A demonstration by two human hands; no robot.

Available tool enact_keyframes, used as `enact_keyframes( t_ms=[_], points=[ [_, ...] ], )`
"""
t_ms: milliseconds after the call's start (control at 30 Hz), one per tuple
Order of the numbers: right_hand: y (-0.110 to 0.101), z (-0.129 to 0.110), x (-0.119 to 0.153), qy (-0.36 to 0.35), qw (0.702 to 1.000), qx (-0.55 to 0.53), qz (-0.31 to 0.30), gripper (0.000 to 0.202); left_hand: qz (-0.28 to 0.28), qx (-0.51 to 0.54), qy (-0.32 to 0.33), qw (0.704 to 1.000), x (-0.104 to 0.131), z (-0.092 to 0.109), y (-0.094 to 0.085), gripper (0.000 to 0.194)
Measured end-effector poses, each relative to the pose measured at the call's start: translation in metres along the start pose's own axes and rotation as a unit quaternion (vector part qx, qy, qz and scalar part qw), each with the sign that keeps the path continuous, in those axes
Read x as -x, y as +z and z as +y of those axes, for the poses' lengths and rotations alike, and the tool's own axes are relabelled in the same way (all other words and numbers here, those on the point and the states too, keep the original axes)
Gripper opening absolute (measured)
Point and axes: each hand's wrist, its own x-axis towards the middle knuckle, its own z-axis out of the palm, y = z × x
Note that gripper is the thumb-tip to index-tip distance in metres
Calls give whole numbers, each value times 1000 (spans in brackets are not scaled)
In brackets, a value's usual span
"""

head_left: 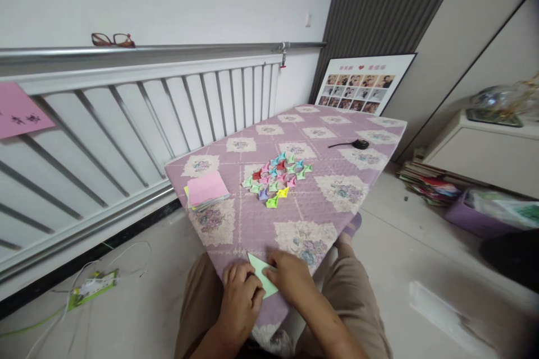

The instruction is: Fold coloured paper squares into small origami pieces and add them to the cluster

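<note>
A folded sheet of light green paper [261, 270] lies near the close corner of the cloth-covered table [261, 224]. At its left edge, my left hand [241, 297] presses the paper down with curled fingers. From the right, my right hand [292, 277] bends over the same sheet, its thumb on the paper and its fingertips slightly blurred. Farther in, several small folded paper shapes [273, 186] in green, pink, blue, red, yellow and purple stand in a cluster. A stack of square coloured paper [207, 188], pink on top, rests by the table's left edge.
A black object with a thin strap [360, 144] lies on the far right of the table. The white radiator [202, 104] runs along the left side, with glasses [113, 40] on the pipe above. A photo board [364, 81] leans behind. A power strip [93, 289] sits on the floor.
</note>
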Motion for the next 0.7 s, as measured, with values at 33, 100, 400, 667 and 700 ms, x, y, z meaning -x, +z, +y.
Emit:
enact_keyframes(
  t_ms=[33,100,400,667,700],
  points=[
    [1,-1,0,2,1000,0,1,7,5,-2,-12,1000,1,-1,1,13],
    [2,-2,1,4,1000,-4,4,7,16,-10,-37,999,3,-2,4,19],
    [4,-2,10,-7,996,-84,33,5,-7,-64,-104,992,5,-7,15,73],
    [11,5,11,-74,985,-141,73,10,-16,-35,-107,994,6,-6,15,80],
    [13,7,11,-94,981,-148,83,12,-16,-34,-108,993,5,-6,15,80]
  ],
)
